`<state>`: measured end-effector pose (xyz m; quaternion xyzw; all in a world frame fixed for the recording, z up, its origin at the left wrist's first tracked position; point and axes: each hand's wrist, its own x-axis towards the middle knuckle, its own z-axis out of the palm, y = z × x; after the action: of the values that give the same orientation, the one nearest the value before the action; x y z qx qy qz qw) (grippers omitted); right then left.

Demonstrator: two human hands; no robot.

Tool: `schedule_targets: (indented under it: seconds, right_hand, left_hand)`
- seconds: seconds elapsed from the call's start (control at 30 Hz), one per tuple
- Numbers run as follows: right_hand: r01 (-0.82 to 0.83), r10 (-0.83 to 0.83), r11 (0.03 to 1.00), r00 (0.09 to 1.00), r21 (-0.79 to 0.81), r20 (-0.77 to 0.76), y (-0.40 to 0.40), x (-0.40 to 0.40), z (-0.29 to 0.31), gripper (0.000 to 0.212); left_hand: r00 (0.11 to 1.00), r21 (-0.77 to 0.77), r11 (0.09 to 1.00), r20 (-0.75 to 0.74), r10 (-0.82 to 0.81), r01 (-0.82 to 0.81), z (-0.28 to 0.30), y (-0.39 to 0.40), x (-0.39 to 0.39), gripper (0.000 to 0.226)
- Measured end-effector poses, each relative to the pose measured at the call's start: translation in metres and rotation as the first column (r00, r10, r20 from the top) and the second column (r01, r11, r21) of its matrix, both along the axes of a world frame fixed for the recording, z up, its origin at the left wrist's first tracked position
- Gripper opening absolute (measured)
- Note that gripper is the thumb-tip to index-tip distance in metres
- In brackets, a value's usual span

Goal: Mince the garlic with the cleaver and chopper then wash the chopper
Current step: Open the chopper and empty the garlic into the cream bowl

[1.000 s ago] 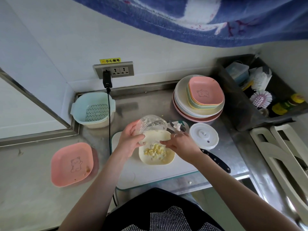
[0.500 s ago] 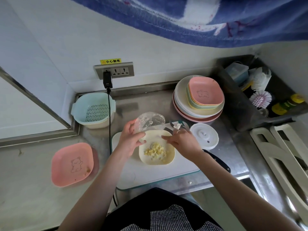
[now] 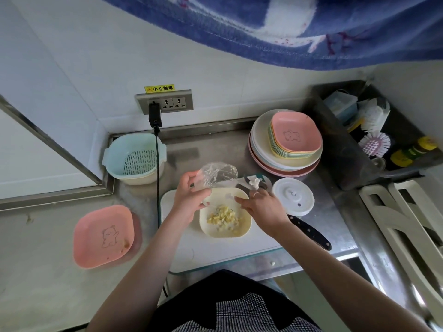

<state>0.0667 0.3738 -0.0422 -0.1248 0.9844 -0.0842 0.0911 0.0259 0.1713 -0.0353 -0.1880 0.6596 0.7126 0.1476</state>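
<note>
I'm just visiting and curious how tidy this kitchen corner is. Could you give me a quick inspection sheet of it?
Surface: steel counter, white cutting board on it.
Job's things: clear chopper bowl tilted over cream dish of minced garlic; white chopper lid; knife handle, blade hidden.
Clutter: pink dish, blue strainer basket, plate stack.
Grippers: left hand holds the bowl; right hand over the dish's rim, grip unclear.
Cables: black cable from the wall socket.
Surroundings: dark bin with brushes; blue cloth overhead.
</note>
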Motion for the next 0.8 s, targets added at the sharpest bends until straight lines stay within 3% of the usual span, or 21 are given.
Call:
schedule_targets:
  seconds: [0.2, 0.37, 0.5, 0.7, 0.8]
  right_hand:
    - [0.046, -0.075, 0.965, 0.992, -0.259, -0.103, 0.0, -0.002, 0.011, 0.028]
    - [0.082, -0.173, 0.941, 0.95, -0.327, -0.26, -0.029, -0.023, 0.029, 0.03]
    - [0.032, -0.146, 0.965, 0.889, -0.26, -0.434, -0.021, -0.032, 0.041, 0.028]
    - [0.015, -0.079, 0.98, 0.944, -0.2, -0.32, -0.01, -0.04, 0.047, 0.03]
    - [-0.071, -0.013, 0.971, 0.938, -0.23, -0.347, -0.005, -0.035, 0.048, 0.028]
  left_hand:
    - [1.0, 0.015, 1.0, 0.006, -0.006, 0.006, 0.0, -0.003, -0.001, 0.046]
    - [0.992, 0.299, 0.954, 0.128, -0.014, -0.025, 0.0, -0.006, 0.0, 0.035]
    - [0.98, 0.179, 0.983, 0.197, -0.005, -0.031, 0.005, -0.009, 0.002, 0.038]
    - [0.978, 0.029, 0.999, 0.209, 0.013, -0.019, 0.006, -0.009, 0.0, 0.049]
    - [0.976, 0.009, 1.0, 0.215, 0.017, -0.02, 0.005, -0.009, -0.001, 0.051]
